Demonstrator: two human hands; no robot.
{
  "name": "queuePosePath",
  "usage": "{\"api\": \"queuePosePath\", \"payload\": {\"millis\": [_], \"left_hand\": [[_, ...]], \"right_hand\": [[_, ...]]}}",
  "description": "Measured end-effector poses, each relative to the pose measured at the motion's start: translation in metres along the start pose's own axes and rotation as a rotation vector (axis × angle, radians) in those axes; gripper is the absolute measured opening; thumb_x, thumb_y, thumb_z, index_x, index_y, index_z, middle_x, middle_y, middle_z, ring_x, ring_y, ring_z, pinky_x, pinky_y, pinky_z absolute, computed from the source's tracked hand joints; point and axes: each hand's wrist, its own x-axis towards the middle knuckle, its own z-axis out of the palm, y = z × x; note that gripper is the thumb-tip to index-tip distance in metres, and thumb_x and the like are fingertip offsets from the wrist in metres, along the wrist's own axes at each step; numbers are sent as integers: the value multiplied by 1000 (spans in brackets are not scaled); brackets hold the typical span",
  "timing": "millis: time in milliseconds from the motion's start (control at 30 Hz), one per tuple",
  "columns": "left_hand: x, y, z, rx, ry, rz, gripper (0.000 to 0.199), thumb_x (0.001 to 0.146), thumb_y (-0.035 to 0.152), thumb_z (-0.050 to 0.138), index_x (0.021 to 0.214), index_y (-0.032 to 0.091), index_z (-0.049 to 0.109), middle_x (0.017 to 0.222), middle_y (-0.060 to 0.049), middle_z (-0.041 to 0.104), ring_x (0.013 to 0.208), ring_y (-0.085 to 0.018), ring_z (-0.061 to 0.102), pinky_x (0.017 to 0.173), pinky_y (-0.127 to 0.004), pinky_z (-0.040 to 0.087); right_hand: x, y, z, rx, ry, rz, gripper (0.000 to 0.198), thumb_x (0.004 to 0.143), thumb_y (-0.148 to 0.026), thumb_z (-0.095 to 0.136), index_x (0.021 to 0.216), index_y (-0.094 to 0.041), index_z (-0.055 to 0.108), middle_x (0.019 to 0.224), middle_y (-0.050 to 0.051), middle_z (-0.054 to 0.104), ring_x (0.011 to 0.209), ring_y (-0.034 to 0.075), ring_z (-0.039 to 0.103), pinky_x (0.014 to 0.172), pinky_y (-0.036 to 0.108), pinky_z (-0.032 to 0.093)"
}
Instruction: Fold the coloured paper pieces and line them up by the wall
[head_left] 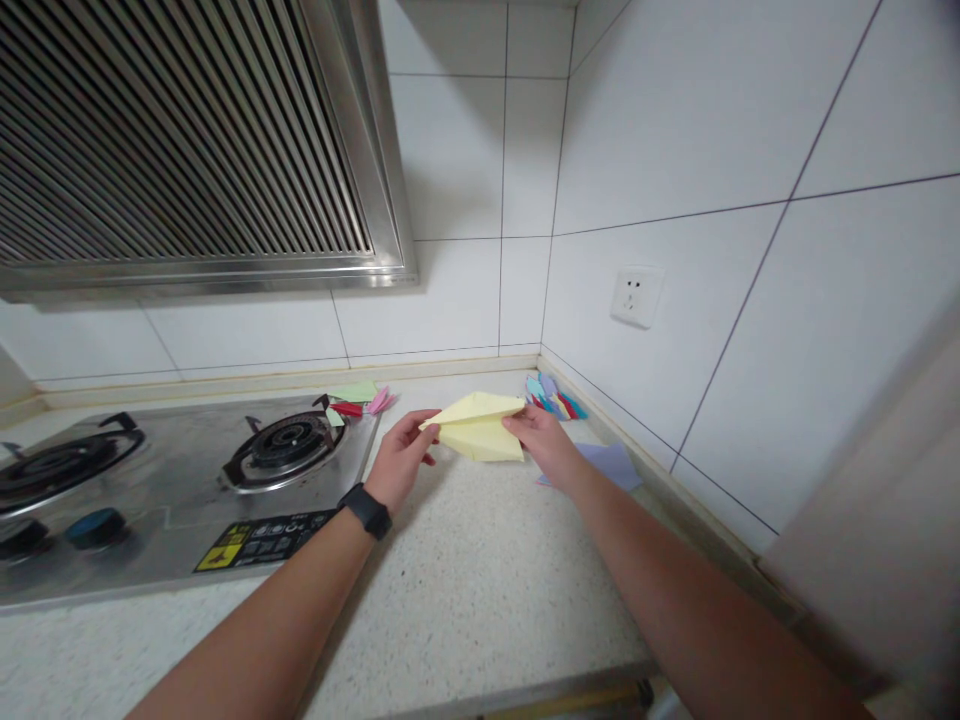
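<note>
A pale yellow sheet of folded paper (480,432) is held above the counter between my two hands. It shows creases and a raised fold along its length, and narrows to a point at the left. My left hand (403,450), below which a black watch is strapped, pinches that pointed left end. At the right end, my right hand (541,434) grips the edge between thumb and fingers. Under my right wrist lie lavender paper sheets (611,462), partly covered by the arm. Behind that hand sits a pile of colourful folded papers (559,393).
Left of the speckled counter (480,590) is a gas stove (180,500) with burners and knobs. Pink folded paper (381,400), red paper (346,409) and light green paper (352,391) lie at its back right corner. A range hood (394,262) overhangs it. The right wall has a socket (636,297).
</note>
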Motion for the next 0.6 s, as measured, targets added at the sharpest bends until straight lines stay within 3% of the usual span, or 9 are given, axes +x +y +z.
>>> {"api": "queuePosePath", "payload": {"millis": [233, 600], "left_hand": [[0, -3, 1, 9, -38, -33, 40, 74, 44, 69, 103, 15, 65, 66, 0, 60, 57, -11, 54, 46, -20, 42], [-2, -2, 2, -30, -117, -136, 37, 72, 41, 74, 94, 13, 64, 66, 0, 61, 55, -9, 52, 47, -19, 40]], "right_hand": [[-1, -4, -4, -47, 64, -35, 30, 67, -43, 74, 81, -20, 60, 79, 3, 69, 70, 20, 64, 62, 30, 47], [4, -10, -12, -87, 108, -48, 30, 68, -45, 70, 82, -19, 62, 76, 2, 67, 66, 17, 60, 61, 29, 43]]}}
